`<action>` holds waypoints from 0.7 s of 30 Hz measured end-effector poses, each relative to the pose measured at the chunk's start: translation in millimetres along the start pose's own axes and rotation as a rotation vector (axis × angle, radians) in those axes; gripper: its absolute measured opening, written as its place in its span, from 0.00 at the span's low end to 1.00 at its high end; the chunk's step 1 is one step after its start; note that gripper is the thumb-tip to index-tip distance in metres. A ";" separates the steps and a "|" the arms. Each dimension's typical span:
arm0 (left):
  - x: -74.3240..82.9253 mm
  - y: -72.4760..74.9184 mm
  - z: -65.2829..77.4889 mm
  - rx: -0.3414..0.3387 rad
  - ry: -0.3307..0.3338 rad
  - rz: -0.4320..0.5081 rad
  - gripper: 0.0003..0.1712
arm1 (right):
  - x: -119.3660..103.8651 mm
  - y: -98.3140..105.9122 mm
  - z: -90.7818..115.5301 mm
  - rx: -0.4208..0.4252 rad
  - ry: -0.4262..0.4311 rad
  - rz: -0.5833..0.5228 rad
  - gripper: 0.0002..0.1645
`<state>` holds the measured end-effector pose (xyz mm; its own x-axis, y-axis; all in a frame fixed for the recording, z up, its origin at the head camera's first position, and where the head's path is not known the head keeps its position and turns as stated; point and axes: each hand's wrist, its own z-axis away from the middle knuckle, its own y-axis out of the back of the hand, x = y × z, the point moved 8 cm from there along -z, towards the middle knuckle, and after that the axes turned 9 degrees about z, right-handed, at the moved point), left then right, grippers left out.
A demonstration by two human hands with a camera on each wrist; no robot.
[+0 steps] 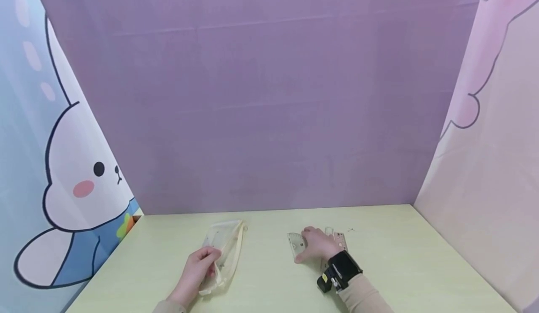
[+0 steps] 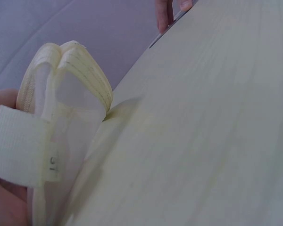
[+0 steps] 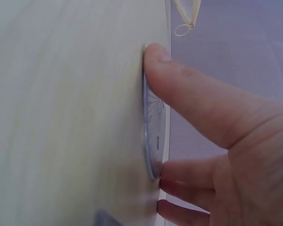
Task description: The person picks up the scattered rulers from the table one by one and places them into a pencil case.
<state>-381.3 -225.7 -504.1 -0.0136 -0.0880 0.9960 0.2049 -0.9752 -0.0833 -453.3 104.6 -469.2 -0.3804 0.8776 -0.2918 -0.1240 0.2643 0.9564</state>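
My left hand (image 1: 202, 262) grips the near left side of a see-through zip pouch (image 1: 229, 261) with cream edging. In the left wrist view the pouch's zipper edge (image 2: 85, 70) bulges apart, and a white tag (image 2: 19, 146) sticks out by the fingers. To the right, my right hand (image 1: 317, 245) spans a clear protractor (image 1: 296, 243) on the table. Its thumb presses one end of the protractor (image 3: 155, 127) and the fingers touch the other end, as the right wrist view shows. Partly hidden behind this hand lies a clear ruler-like piece with holes (image 1: 340, 239).
Both hands work over a pale wooden table (image 1: 265, 275). A purple panel (image 1: 273, 116) rises at its back edge, and printed cloths stand at the left and right. Another clear piece (image 1: 329, 231) and small dark marks (image 1: 351, 229) show near the right hand.
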 end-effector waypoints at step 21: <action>0.4 -0.5 -1.4 -0.014 -0.011 -0.026 0.11 | -7.5 5.0 -0.9 0.078 -0.087 -0.003 0.31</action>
<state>-382.8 -225.5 -503.7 -0.0075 -0.0600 0.9982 0.1908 -0.9799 -0.0575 -452.0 99.0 -462.3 -0.2986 0.9074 -0.2957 -0.0517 0.2941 0.9544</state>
